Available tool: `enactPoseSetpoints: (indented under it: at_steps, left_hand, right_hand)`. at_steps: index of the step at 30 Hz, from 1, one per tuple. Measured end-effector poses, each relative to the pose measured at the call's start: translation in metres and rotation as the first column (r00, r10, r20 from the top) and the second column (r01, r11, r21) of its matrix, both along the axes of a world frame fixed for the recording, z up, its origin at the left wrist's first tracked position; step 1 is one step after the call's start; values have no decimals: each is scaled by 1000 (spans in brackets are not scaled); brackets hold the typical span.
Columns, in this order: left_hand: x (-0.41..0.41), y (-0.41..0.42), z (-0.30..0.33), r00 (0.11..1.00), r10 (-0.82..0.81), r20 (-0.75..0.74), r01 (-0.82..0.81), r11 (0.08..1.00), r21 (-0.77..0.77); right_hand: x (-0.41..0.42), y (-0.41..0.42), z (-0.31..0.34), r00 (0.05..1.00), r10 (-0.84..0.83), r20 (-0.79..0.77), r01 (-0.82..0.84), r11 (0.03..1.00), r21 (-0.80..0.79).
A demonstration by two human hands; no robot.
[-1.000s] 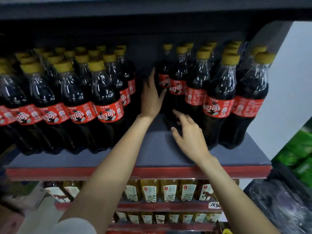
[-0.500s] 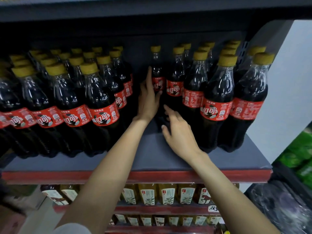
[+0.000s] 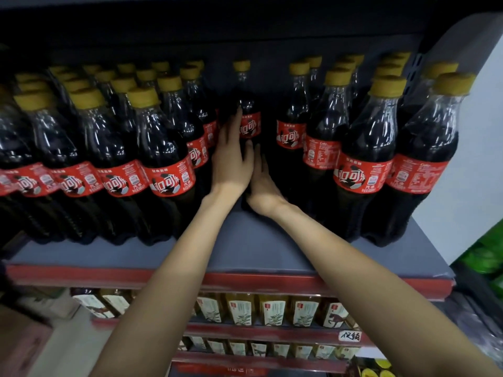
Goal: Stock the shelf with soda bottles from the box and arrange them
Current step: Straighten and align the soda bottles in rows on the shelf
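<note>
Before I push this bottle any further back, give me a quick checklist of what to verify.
1. Both hands on the bottle: left hand lies flat against the lone cola bottle; right hand at its lower body. Ok.
2. Firm grip: fingers look straight, not wrapped round. Not ok.
3. Bottle upright: yellow cap sits above the label. Ok.
4. Room beside it: gap to the right block is visible. Ok.
5. Space behind the bottle: dark. Cannot tell.
6. Bare shelf in front for more stock. Ok.
</note>
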State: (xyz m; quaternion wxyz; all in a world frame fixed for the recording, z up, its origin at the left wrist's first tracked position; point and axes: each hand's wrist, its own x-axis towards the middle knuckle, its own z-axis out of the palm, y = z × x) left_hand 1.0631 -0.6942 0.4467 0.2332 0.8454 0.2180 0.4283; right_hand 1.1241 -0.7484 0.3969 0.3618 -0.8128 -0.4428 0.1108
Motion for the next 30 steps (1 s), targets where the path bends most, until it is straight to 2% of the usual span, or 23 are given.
enactPoseSetpoints:
  at_steps: [2,4,7,9,11,14,22,26,30]
  left_hand:
    - [-16,-13,4,999,-25,29,24,999,33]
    - [-42,-31,5,996,-27,85,8,976,219]
    - [-82,-50,-3,981,-7,193,-98,845,525]
    - [-103,-43,-10,961,52,272,-215,759,614]
    - [-116,-29,-15,932,177,316,-345,701,624]
    - [-127,-13,-22,907,310,287,-422,675,605]
    - [-134,4,-27,927,313,206,-372,712,596]
    - [-135,6,-28,937,285,202,-349,725,594]
    - [-135,2,-28,940,224,257,-334,758,561]
  right_hand:
    - [1,1,1,1000,-26,-14,27,999,25]
    - [3,1,2,997,-71,16,70,996,58]
    - [4,1,3,959,-152,239,147,988,38]
    - [4,3,5,930,-169,327,170,985,28]
    - [3,5,7,881,-180,438,212,977,-26]
    - [0,11,6,773,-227,592,307,951,-35]
    - [-3,33,3,746,-268,610,345,938,-11]
    - [-4,35,3,765,-268,585,330,944,1]
    - [-14,15,16,866,-207,455,248,968,-31]
